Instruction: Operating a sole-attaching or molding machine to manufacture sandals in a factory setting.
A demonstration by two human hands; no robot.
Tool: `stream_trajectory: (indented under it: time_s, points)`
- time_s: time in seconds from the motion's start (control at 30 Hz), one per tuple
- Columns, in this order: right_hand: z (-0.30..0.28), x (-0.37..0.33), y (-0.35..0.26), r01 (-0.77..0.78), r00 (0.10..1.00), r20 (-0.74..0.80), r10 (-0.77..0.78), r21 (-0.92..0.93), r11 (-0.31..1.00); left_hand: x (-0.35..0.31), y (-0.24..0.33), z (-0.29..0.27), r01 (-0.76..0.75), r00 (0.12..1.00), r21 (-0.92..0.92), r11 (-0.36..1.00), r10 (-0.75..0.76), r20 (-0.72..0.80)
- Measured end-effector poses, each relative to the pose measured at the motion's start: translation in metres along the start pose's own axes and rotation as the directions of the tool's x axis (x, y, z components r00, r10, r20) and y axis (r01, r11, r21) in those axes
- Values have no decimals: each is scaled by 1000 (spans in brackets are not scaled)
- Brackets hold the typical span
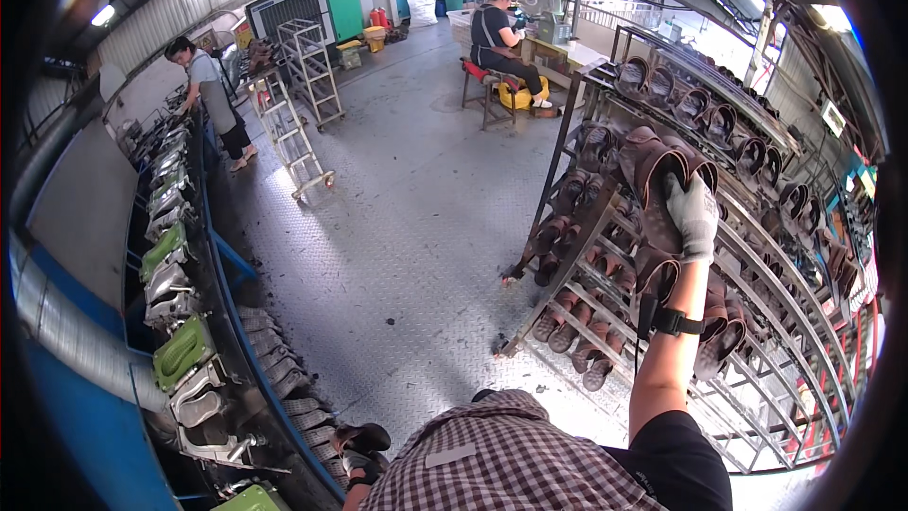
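My right hand (693, 213), in a pale work glove, reaches up to the metal shoe rack on the right. Its fingers are wrapped round a pair of dark brown sandals (654, 170) at the rack's upper near side. Low at the bottom edge, my left hand (357, 464), also gloved, is closed round another brown sandal (362, 437), beside the mould line. My shirt and the sandal hide most of that hand's fingers. More brown sandals (591, 360) sit in rows on the rack's lower bars.
A curved line of metal shoe moulds, some with green parts (183, 352), runs along the left. Light metal rack frames (293, 137) stand on the plate floor further back. One person (210, 90) stands at the line's far end; another (497, 38) sits at a machine.
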State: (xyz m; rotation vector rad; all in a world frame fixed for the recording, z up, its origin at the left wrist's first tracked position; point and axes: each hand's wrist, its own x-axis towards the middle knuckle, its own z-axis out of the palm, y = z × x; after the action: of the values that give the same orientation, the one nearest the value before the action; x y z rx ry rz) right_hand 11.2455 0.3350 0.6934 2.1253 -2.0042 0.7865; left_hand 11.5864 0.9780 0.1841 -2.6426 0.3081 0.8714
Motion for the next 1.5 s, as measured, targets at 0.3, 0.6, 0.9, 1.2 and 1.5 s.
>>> stream_trajectory:
  time_s: [0.3, 0.6, 0.9, 1.2, 1.5]
  points:
    - [-5, 12, -5, -9, 1000, -2, 9, -5, 1000, 0, 4, -18, -11, 1000, 11, 1000, 11, 1]
    - [-10, 26, -13, -7, 1000, -2, 7, -2, 1000, 7, 14, -45, -17, 1000, 38, 999, 17, 5]
    - [-13, 41, -20, -7, 1000, -2, 7, 5, 1000, 10, 22, -70, -32, 999, 55, 998, 32, 6]
    - [-15, 53, -27, -5, 1000, -14, 6, 12, 1000, 9, 23, -78, -39, 999, 53, 998, 39, 2]
    - [-14, 66, -32, 11, 999, -34, -10, 15, 1000, 8, 24, -86, -27, 1000, 52, 998, 27, 5]
